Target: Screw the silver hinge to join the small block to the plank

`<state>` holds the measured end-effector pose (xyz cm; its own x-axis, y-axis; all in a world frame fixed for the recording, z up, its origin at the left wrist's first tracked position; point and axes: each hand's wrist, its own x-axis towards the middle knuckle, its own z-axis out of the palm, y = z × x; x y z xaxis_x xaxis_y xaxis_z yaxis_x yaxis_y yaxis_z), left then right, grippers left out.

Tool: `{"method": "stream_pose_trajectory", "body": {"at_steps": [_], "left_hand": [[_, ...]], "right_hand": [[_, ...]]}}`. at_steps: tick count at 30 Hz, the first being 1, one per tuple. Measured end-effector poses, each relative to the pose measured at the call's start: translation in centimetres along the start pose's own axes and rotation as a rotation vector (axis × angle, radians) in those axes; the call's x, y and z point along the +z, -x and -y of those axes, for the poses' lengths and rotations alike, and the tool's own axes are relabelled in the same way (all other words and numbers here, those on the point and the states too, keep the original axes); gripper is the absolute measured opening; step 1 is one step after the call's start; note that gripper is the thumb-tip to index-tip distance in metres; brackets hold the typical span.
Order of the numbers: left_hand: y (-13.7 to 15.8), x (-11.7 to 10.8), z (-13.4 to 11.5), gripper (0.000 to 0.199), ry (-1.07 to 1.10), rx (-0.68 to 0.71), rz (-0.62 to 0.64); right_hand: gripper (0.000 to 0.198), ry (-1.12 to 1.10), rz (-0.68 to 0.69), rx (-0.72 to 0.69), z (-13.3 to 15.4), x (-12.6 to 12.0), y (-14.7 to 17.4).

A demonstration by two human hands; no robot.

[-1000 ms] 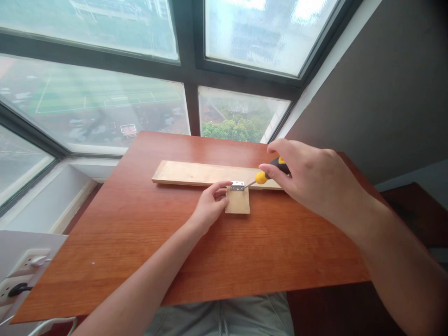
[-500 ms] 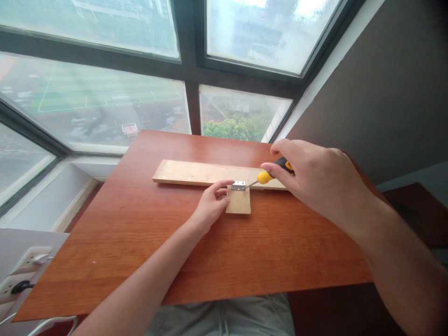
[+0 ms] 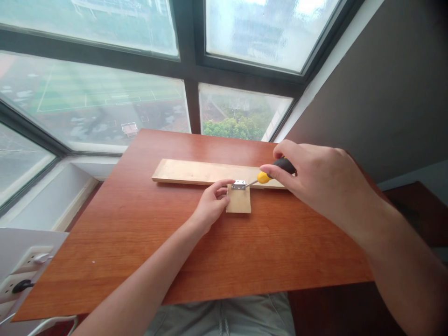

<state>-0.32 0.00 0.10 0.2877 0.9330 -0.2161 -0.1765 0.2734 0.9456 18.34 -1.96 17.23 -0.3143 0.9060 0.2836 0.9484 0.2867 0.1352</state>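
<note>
My right hand (image 3: 311, 175) grips a screwdriver (image 3: 264, 177) with a yellow and black handle. Its shaft slants down to the left, and the tip meets the right end of a small silver hinge (image 3: 239, 185). One leaf of that hinge lies along the top edge of a small square wooden piece (image 3: 239, 200). With fingers and thumb at its left edge, my left hand (image 3: 214, 200) holds this piece. Behind it a long pale wooden board (image 3: 189, 171) lies across the table, its right end partly hidden by my right hand.
The reddish-brown wooden table (image 3: 140, 252) reaches to the windows (image 3: 115, 98) behind it. A grey wall (image 3: 378, 102) rises on the right. At the lower left are wall sockets (image 3: 26, 275) with plugs and cables.
The screwdriver handle has turned in my right hand, now showing its black side where yellow showed before. My left hand, the small wooden piece and the board stay put.
</note>
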Motion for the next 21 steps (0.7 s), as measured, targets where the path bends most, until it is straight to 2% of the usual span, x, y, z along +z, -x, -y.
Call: {"method": "stream_pose_trajectory", "body": {"at_steps": [3,6,10,13,15,17,19,21], "left_hand": [[-0.02,0.01,0.12,0.048,0.002,0.006,0.003],[-0.02,0.02,0.16,0.048,-0.001,0.007,0.001],[-0.01,0.01,0.08,0.048,-0.005,0.001,-0.001],[-0.02,0.01,0.07,0.049,-0.006,-0.001,-0.002],[-0.02,0.01,0.1,0.049,-0.003,-0.008,-0.004],[-0.01,0.01,0.13,0.049,0.0,-0.012,-0.005],[0.02,0.03,0.12,0.05,0.0,-0.01,-0.008],[0.06,0.04,0.08,0.05,-0.001,-0.011,-0.009]], "right_hand": [[0.019,-0.196,0.054,-0.072,-0.24,-0.41,0.26],[0.027,-0.316,0.074,-0.187,-0.5,-0.52,0.37],[0.021,-0.092,-0.004,-0.062,-0.05,-0.07,0.28],[0.032,0.083,-0.024,0.033,0.42,0.05,0.33],[0.028,0.056,-0.003,0.04,0.42,-0.12,0.47],[0.022,-0.078,0.041,-0.013,0.15,-0.34,0.64],[0.028,-0.216,0.092,-0.076,-0.18,-0.46,0.74],[0.028,-0.226,0.081,-0.075,-0.34,-0.36,0.72]]}}
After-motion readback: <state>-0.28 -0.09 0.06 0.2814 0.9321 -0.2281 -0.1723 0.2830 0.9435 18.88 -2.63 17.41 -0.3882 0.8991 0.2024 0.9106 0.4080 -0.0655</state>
